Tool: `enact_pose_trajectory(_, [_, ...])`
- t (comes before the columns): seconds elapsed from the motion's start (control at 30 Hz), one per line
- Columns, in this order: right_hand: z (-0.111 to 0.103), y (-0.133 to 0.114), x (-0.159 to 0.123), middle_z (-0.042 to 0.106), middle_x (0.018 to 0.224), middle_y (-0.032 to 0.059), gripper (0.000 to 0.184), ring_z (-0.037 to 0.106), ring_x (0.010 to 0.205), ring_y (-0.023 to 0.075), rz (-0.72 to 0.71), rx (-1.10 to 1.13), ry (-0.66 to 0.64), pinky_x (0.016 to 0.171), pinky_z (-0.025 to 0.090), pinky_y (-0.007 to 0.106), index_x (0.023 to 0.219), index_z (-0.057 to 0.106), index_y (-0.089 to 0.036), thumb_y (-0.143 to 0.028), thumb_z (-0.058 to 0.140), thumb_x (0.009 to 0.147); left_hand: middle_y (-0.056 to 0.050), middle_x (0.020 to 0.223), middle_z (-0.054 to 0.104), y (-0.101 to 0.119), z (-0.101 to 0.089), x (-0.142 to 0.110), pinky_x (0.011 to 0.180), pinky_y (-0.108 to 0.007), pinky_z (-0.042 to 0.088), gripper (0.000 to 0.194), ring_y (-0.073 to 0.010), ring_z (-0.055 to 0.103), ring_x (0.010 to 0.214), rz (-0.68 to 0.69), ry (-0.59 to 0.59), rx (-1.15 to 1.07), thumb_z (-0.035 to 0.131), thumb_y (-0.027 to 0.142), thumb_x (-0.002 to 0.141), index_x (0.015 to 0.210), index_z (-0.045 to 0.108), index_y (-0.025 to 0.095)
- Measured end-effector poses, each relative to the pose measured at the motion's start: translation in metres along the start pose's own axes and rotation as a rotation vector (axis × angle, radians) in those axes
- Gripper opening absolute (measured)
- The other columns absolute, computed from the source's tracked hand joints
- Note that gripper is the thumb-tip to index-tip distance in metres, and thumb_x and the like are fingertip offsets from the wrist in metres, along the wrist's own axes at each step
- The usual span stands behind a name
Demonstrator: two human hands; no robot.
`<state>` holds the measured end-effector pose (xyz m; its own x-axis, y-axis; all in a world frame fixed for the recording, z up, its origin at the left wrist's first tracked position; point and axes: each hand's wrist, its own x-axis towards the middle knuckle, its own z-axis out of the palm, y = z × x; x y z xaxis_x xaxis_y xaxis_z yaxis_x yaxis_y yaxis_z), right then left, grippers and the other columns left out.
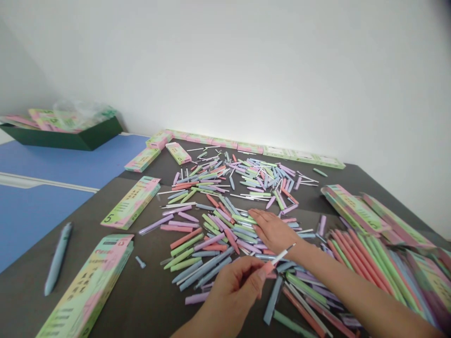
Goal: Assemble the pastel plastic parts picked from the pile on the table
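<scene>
My left hand (234,291) pinches a coral pen barrel (268,267) between thumb and forefinger. A white refill (281,256) with a thin dark tip sticks out of its end, up and to the right. Farther in, my right hand (273,230) lies palm down on the pile, its fingers stretched to the left. Under and beside its fingertips are green and blue pen barrels (245,219); whether it grips one is hidden. Around both hands lie many loose pen parts (211,225) in green, blue, purple and coral, with white refills (176,205) among them.
Printed cartons (132,202) stand along the left side, with a row of boxes (225,143) at the back edge. A pale blue pen (58,260) lies left. Bundled pens (373,263) and more cartons (355,209) are right. A dark green tray (81,138) sits on the blue table (116,152).
</scene>
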<state>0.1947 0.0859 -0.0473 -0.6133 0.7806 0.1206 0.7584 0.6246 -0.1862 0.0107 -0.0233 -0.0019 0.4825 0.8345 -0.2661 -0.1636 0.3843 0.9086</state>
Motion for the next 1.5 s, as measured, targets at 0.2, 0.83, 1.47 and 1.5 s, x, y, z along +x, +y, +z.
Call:
enact_pose_trajectory(0.2, [-0.004, 0.007, 0.001, 0.055, 0.130, 0.0179, 0.042, 0.052, 0.121, 0.0245, 0.065, 0.012, 0.030, 0.105, 0.040, 0.042, 0.128, 0.052, -0.006, -0.022, 0.035, 0.093, 0.008, 0.054, 0.033, 0.000, 0.002, -0.001, 0.044, -0.022, 0.015, 0.040, -0.0039, 0.023, 0.044, 0.016, -0.013, -0.058, 0.054, 0.052, 0.084, 0.092, 0.060, 0.013])
enact_pose_trajectory(0.83, [0.002, -0.050, 0.094, 0.065, 0.104, 0.0114, 0.025, 0.058, 0.100, 0.0195, -0.240, 0.262, 0.178, 0.092, 0.045, 0.032, 0.105, 0.068, -0.014, -0.015, 0.052, 0.086, 0.006, 0.056, 0.038, 0.012, 0.001, -0.010, 0.044, -0.021, 0.017, 0.037, -0.0033, 0.029, 0.046, 0.114, 0.011, -0.166, 0.058, 0.048, 0.083, 0.089, 0.060, 0.012])
enact_pose_trajectory(1.47, [0.024, -0.094, 0.149, 0.061, 0.094, 0.0073, 0.014, 0.054, 0.095, 0.0189, -0.042, 0.171, 0.025, 0.086, 0.041, 0.029, 0.086, 0.072, -0.017, -0.026, 0.062, 0.082, 0.007, 0.053, 0.039, 0.015, 0.002, -0.010, 0.042, -0.021, 0.014, 0.034, -0.0014, 0.026, 0.041, 0.160, 0.043, -0.255, 0.060, 0.044, 0.083, 0.090, 0.062, 0.010])
enact_pose_trajectory(1.5, [0.025, -0.095, 0.150, 0.061, 0.093, 0.0078, 0.014, 0.054, 0.095, 0.0194, -0.039, 0.164, 0.022, 0.086, 0.041, 0.030, 0.085, 0.072, -0.017, -0.025, 0.062, 0.082, 0.007, 0.052, 0.039, 0.015, 0.002, -0.010, 0.042, -0.021, 0.014, 0.035, -0.0015, 0.026, 0.041, 0.160, 0.044, -0.248, 0.061, 0.044, 0.082, 0.089, 0.062, 0.010])
